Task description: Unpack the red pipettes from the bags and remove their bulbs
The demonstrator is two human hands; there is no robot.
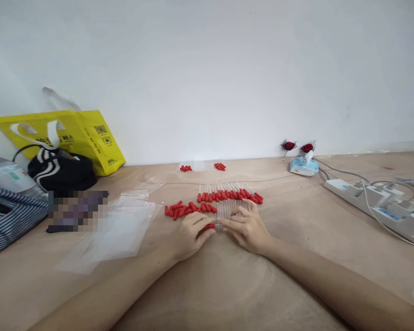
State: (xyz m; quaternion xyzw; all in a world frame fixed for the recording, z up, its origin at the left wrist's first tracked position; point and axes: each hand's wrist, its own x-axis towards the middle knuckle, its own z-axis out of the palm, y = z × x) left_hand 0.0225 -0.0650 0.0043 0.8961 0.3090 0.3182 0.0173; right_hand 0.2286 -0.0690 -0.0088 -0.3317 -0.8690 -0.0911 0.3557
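My left hand (pixel 192 234) pinches a small red rubber cap (pixel 209 226) at its fingertips. My right hand (pixel 245 226) faces it, its fingers closed on the end of a thin clear glass tube (pixel 219 225), which meets the cap. Behind the hands lies a row of clear tubes with red caps (pixel 230 196) fitted. A loose heap of red caps (pixel 186 209) lies just left of that row, close to my left hand.
Clear zip bags (pixel 122 225) lie on the left of the table. Further left are a yellow bag (pixel 86 135), a black striped bag (pixel 60 172) and striped cloth (pixel 10 218). A power strip with cables (pixel 379 202) and a tissue pack (pixel 303 165) are right. More capped tubes (pixel 202 167) lie by the wall.
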